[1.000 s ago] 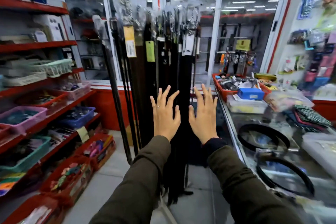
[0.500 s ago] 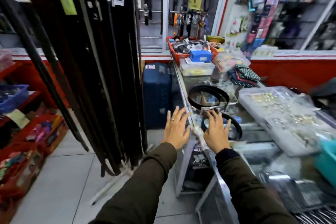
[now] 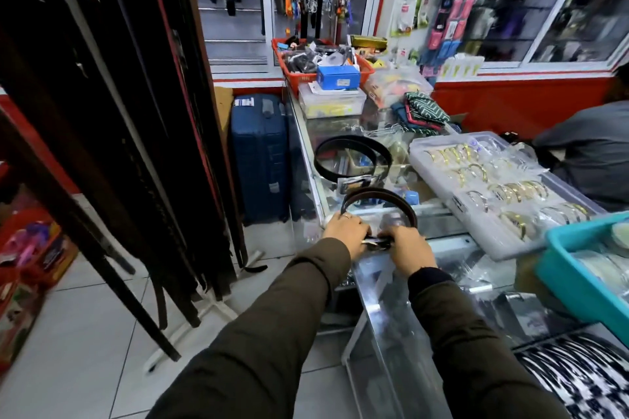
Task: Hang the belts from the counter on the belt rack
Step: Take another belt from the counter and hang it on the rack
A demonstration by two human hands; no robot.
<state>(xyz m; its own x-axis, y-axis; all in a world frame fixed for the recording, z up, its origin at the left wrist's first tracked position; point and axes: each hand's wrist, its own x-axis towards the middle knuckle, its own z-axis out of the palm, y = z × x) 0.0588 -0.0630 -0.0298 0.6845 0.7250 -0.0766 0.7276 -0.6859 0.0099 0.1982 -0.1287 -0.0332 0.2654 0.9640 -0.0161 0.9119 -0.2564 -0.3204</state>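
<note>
Belts on the counter: two, both looped into rings on the glass counter — a brown belt at the near edge and a black belt just beyond it.
Left hand: clenched over the near left arc of the brown belt, a ring showing on one finger.
Right hand: clamped on the same belt's near end, right at the shiny buckle.
Hands together: two on one belt, almost touching, the buckle between them.
Belt rack: one, stood on the floor left of the counter, packed with dark hanging belts too crowded to count.
Bangle tray: one clear tray, right of both loops.
Teal bin: one, at the near right edge.
Blue suitcase: one, upright between rack and counter.
Other person: one, seated at far right.
</note>
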